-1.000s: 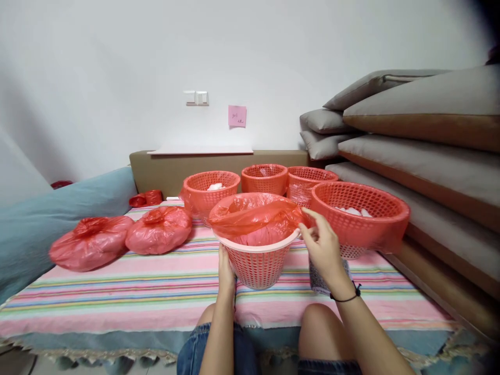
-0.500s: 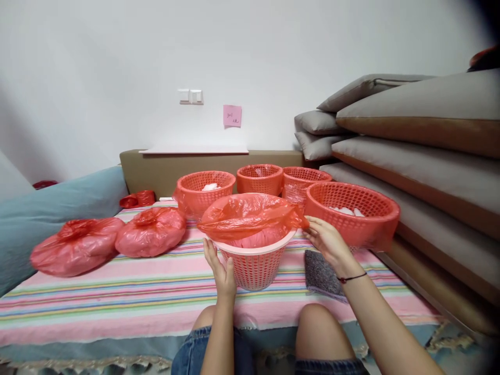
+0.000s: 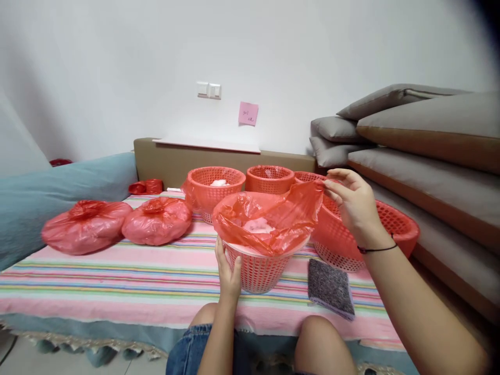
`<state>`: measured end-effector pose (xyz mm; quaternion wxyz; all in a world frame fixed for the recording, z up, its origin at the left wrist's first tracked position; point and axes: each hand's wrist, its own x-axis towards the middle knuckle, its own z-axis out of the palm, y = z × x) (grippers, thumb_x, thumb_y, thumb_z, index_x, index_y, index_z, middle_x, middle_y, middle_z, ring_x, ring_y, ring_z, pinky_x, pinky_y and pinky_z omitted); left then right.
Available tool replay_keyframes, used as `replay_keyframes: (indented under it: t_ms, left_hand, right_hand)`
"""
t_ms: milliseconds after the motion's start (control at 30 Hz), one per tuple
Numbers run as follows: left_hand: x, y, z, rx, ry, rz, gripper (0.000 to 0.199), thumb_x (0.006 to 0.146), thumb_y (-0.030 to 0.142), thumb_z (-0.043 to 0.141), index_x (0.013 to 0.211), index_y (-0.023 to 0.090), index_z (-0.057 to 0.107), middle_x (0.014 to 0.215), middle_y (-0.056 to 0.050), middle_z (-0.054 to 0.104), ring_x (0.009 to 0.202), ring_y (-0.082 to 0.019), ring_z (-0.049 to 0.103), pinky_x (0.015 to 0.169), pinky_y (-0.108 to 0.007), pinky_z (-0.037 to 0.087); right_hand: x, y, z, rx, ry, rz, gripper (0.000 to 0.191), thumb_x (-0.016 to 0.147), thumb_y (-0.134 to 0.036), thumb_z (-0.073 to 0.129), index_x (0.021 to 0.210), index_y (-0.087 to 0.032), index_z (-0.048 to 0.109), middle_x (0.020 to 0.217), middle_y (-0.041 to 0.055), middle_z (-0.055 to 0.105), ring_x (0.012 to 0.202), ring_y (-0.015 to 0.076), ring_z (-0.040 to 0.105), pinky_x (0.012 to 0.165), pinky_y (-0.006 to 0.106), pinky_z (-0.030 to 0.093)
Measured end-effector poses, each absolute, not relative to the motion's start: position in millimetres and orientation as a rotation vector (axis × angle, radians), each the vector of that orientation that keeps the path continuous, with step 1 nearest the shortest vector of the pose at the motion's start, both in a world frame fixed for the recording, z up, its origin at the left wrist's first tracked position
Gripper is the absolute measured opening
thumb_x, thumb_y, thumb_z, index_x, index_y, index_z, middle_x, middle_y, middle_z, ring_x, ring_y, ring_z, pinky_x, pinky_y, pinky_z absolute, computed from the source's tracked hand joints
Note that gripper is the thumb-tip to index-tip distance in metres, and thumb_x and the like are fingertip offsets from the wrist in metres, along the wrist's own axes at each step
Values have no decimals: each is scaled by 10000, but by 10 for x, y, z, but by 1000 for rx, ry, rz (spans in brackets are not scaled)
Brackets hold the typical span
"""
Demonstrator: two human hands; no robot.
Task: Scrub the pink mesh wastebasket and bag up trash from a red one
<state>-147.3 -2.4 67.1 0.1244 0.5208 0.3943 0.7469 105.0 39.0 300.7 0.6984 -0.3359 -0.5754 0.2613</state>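
Note:
In front of my knees stands a basket point(image 3: 261, 271) with a pale rim and perforated sides. A red plastic bag point(image 3: 273, 237) lines it, and something whitish point(image 3: 258, 225) shows inside. My left hand point(image 3: 229, 273) holds the basket's left side, thumb on the front wall, fingers along the side. My right hand point(image 3: 349, 200) is raised at the upper right, pinching the bag's edge and stretching it up from the basket. A grey folded cloth point(image 3: 330, 287) lies below and to the right of the basket.
More red-lined baskets point(image 3: 269, 180) stand behind; one big basket point(image 3: 402, 224) is partly behind my right hand. Two tied red bags point(image 3: 88, 227) lie left, near a red plastic roll point(image 3: 153, 186). Grey cushions point(image 3: 425, 177) are stacked right. A striped cloth point(image 3: 128, 281) covers the surface.
My right hand has risen and moved right, pulling the bag's edge up and opening its mouth. The whitish contents now show. My left hand stays on the basket; the view has shifted slightly.

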Motion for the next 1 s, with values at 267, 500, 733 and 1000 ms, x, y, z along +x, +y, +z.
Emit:
replay_keyframes:
  t_ms: [267,500,733,1000]
  left_hand:
    - [-1480,-51,670,1415,1150,2151,722,900,512,566,1531,270,312,1595,-118,331,1481,-288,291,1213,-474,226]
    - [-1486,-78,642,1415,1147,2135,697,928,493,526,1540,267,280,1626,-118,265,1484,-293,283,1215,-488,229]
    - [-1529,-109,561,1385,1119,2075,687,904,507,562,1510,263,348,1583,-128,350,1444,-316,354,1192,-509,275]
    - [-1589,-191,555,1580,1185,2001,661,902,416,592,1499,256,359,1568,-133,368,1447,-316,351,1187,-545,270]
  right_hand:
    - [702,25,2682,-811,-2253,589,1171,403,-442,952,1460,-335,458,1613,66,297,1464,380,291,1138,549,354]
    - [416,78,2654,-785,-2500,513,574,759,-273,741,1317,-303,609,1377,60,602,1289,290,543,1119,503,391]
    - [173,394,2937,-813,-2297,324,648,724,-318,795,1333,-275,578,1138,50,683,1028,245,639,960,407,483]
    - [-694,449,2783,-778,-2751,387,195,871,-216,618,1055,-204,680,875,29,703,757,179,621,708,275,446]
